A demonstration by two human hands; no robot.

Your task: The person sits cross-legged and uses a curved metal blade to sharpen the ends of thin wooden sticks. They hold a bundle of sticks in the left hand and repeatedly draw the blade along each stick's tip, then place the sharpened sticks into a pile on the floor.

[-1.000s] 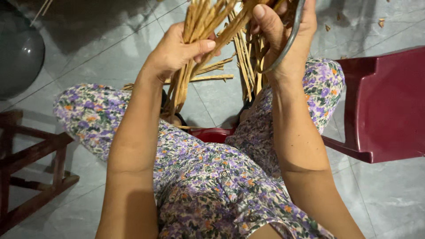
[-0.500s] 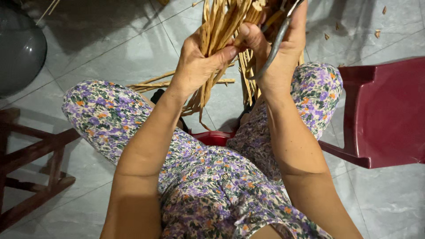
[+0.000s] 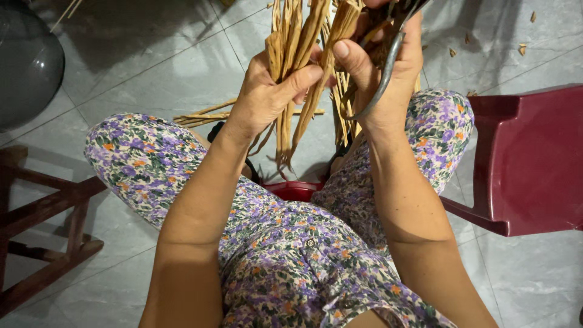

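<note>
**Dried strips held between two raised hands**

The bundle of tan, flat dried plant strips (image 3: 297, 67) hangs above the lap, pinched by the left hand (image 3: 267, 91). The right hand (image 3: 382, 67) grips more strips plus grey metal scissors (image 3: 382, 73). A dark red plastic chair (image 3: 528, 158) stands to the right.

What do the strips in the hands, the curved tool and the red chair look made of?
Strips: dried plant fibre, likely reed or palm leaf; tan, matt, creased lengthwise. Curved tool in the right hand: metal, by its dull grey sheen. Red chair: probably moulded plastic, smooth and slightly glossy. The left hand grips the strips.
</note>
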